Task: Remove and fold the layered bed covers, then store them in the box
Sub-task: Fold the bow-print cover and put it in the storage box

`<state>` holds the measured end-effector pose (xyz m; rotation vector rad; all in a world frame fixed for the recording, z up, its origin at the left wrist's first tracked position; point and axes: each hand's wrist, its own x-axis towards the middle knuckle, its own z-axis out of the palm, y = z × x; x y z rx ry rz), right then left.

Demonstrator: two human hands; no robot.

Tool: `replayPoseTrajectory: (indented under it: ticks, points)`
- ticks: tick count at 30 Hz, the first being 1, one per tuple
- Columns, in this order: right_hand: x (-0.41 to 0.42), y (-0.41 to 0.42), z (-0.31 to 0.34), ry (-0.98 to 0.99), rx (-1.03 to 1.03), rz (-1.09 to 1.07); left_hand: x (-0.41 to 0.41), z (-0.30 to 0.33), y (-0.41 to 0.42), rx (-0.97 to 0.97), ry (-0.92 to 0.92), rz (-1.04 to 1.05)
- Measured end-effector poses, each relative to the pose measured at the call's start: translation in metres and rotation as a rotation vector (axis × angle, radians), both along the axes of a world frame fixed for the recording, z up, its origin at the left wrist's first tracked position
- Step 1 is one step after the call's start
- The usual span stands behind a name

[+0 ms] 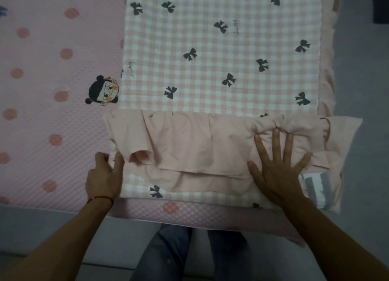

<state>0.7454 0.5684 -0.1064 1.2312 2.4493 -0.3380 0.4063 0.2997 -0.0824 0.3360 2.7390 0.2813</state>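
A pink-and-white gingham bed cover (pixel 221 55) printed with black bows lies flat on the right half of the bed, its long axis running away from the person toward the top of the view. Its plain pink ruffle (pixel 189 141) is folded back across the near end, lying crosswise from left to right, with a strip of gingham showing again below it at the bed's near edge. A second ruffled edge runs along the cover's right side.

The left hand (pixel 105 175), with a red string at the wrist, pinches the cover's near left corner, thumb and fingers curled around the edge of the fabric. The right hand (pixel 280 165) lies flat on the ruffle near the cover's right corner, fingers straight and spread, pressing the cloth down.

Under the cover lies a pink quilted mattress pad (pixel 42 91) with darker pink dots and a cartoon face (pixel 104 92) just beside the cover's left edge. A grey-and-white striped cloth (pixel 315 188) peeks out just right of the right hand. The person's jeans-clad legs (pixel 168 255) stand against the bed's near side.
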Motion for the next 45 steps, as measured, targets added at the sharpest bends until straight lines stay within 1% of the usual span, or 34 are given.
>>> replayPoseTrajectory:
  ticks: [2,3,4,6,7,8,9,10,11,12,14,16,18,20,21,22,24,26,29,32,34,35,37,39,42,45]
  points:
    - [-0.001,0.001,0.0,-0.027,-0.041,0.0,0.001,0.001,0.011,-0.059,0.029,-0.029]
    - [-0.001,0.002,0.001,-0.036,-0.043,0.0,0.001,0.005,0.016,-0.039,0.105,-0.05]
    - [-0.002,0.002,0.003,-0.035,-0.035,-0.001,0.004,0.013,0.023,0.008,0.22,-0.104]
    - [-0.005,0.0,0.016,0.005,-0.002,-0.014,0.017,0.034,0.039,0.179,0.45,-0.331]
    - [-0.007,0.0,0.024,0.05,0.03,-0.007,0.022,0.041,0.05,0.247,0.481,-0.491]
    - [-0.007,0.001,0.029,0.095,0.056,0.01,0.023,0.042,0.062,0.255,0.453,-0.635]
    - [-0.005,0.006,0.031,0.122,0.074,0.008,0.022,0.038,0.073,0.185,0.395,-0.732]
    - [-0.001,0.014,0.029,0.127,0.082,-0.035,0.016,0.025,0.081,0.071,0.31,-0.771]
    - [0.005,0.024,0.024,0.117,0.087,-0.091,0.007,0.01,0.084,-0.048,0.224,-0.772]
    - [0.015,0.029,0.017,0.095,0.075,-0.129,-0.001,-0.003,0.081,-0.12,0.146,-0.762]
    - [0.029,0.035,0.003,0.074,0.025,-0.131,-0.017,-0.027,0.066,-0.168,0.079,-0.757]
    - [0.031,0.038,0.001,0.09,-0.015,-0.131,-0.022,-0.026,0.066,-0.188,0.028,-0.771]
    - [0.027,0.034,0.006,0.077,-0.028,-0.123,-0.015,-0.014,0.067,-0.189,0.056,-0.785]
    - [0.027,0.032,0.014,0.068,0.075,-0.083,-0.006,0.0,0.066,-0.182,0.15,-0.828]
    - [0.027,0.03,0.021,0.06,0.093,-0.038,0.002,0.009,0.064,-0.182,0.17,-0.866]
    - [0.029,0.024,0.029,0.064,0.102,0.036,0.013,0.016,0.057,-0.171,0.19,-0.92]
    - [0.035,-0.002,0.038,0.097,0.089,0.228,0.04,0.024,0.036,-0.146,0.173,-1.029]
    - [0.045,-0.028,0.039,0.074,0.017,0.358,0.054,0.019,0.017,-0.212,0.153,-1.136]
    - [0.053,-0.036,0.034,-0.019,-0.013,0.422,0.047,0.013,0.014,-0.329,0.146,-1.121]
    - [0.053,-0.03,0.034,-0.066,-0.042,0.407,0.039,0.017,0.011,-0.281,0.176,-1.052]
    - [0.053,-0.027,0.034,-0.035,-0.079,0.367,0.031,0.028,0.004,-0.256,0.15,-0.993]
    - [0.054,-0.025,0.038,0.023,-0.1,0.328,0.027,0.035,-0.002,-0.214,0.12,-0.956]
    - [0.055,-0.014,0.054,0.128,-0.14,0.268,0.011,0.052,-0.01,-0.068,0.056,-0.932]
    - [0.053,0.005,0.078,0.235,-0.077,0.25,-0.003,0.071,-0.011,0.107,0.053,-0.901]
    - [0.036,0.043,0.125,0.264,-0.038,0.226,-0.025,0.111,0.009,0.228,0.099,-0.773]
    - [0.015,0.084,0.163,0.263,0.063,0.259,-0.049,0.15,0.045,0.354,0.148,-0.671]
